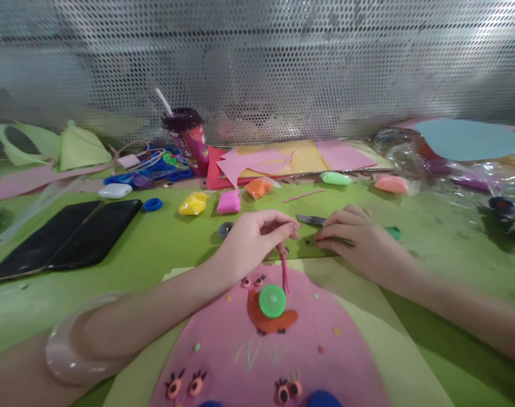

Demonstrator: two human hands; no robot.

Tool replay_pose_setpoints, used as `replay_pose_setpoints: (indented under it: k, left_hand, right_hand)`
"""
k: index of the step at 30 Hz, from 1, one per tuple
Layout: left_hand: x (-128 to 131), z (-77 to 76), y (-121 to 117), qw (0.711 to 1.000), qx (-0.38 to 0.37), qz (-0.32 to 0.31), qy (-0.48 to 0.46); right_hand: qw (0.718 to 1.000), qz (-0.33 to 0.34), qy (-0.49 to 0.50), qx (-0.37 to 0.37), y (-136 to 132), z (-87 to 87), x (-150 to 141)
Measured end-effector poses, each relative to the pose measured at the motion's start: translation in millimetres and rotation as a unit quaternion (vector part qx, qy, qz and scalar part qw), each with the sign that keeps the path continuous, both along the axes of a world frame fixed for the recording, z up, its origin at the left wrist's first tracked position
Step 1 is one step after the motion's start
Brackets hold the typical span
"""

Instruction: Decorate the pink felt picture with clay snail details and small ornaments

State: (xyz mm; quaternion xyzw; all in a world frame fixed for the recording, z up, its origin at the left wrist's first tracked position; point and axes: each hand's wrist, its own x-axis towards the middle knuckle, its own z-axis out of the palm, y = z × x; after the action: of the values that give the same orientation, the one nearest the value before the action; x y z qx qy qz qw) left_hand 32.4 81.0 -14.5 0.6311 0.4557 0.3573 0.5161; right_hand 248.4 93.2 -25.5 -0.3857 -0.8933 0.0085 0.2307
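Observation:
My left hand (261, 237) is closed, thumb and forefinger pinched together. Below its fingers a thin pink clay strip (285, 274) hangs over the picture, with a small dark-dotted end near the fingertips. My right hand (359, 240) rests on the table, fingers bent and tips close together; what they hold, if anything, is hidden. It lies across a utility knife, whose blade (310, 219) shows left of the fingers and green handle (393, 232) right of the hand. Beneath is a pink paper picture (215, 350) with an orange clay snail (268, 323) bearing a green disc (272, 301).
Clay packets line the back: yellow (193, 204), pink (229, 202), orange (258, 187), green (336, 178) and coral (392, 183). A lidded cup (191, 144) with a straw stands behind. A black case (91, 237) lies left. A perforated metal panel (257, 73) closes the back.

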Motion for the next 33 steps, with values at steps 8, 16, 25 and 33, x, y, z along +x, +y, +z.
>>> replay_pose_setpoints:
  k: [8,16,25,33]
  left_hand:
    - [0.1,-0.9,1.4,0.998,0.039,0.032,0.027]
    - [2.0,-2.1,0.6,0.999,-0.010,0.023,-0.022]
    - [0.9,-4.5,-0.1,0.996,0.014,-0.065,-0.051]
    - [1.9,-3.5,-2.9,0.996,-0.021,-0.079,-0.041]
  right_hand:
    - [1.000,-0.017,0.007,-0.013,-0.8,3.3,4.5]
    - [0.985,-0.088,0.142,-0.049,-13.3,19.7,-5.0]
    - [0.990,0.039,0.126,0.054,-20.7,14.3,-19.4]
    - [0.988,0.061,0.116,0.079,-25.4,15.9,-22.2]
